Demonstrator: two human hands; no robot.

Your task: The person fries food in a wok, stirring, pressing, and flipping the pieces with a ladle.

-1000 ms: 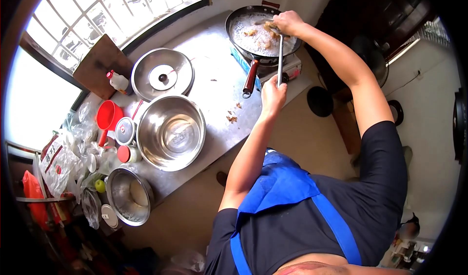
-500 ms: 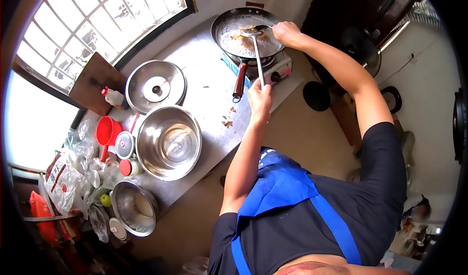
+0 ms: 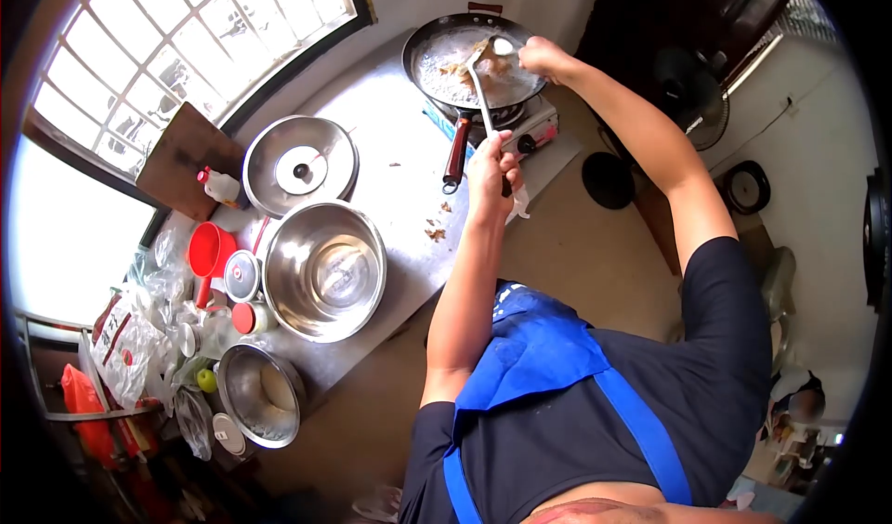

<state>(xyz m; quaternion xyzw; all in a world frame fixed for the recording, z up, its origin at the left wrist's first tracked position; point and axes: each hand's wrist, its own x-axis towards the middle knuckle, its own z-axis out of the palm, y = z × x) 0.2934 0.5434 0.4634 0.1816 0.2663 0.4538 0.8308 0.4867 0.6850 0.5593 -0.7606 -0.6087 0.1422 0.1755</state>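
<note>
Metal counter (image 3: 400, 176), long utensil (image 3: 482, 97) in left hand (image 3: 490, 176), pointing away, into wok (image 3: 432, 76)

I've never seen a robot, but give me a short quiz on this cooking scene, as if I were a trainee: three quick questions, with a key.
1. Multiple choice: What does the pan stand on?
A) A wooden board
B) A stove
C) The floor

2. True or false: The red dipper is beside, not inside, the large steel bowl.

3. Fill in the blank: The long metal utensil that reaches into the pan is gripped by the person's ____ hand.

Key:
1. B
2. True
3. Left (the left hand)
</note>
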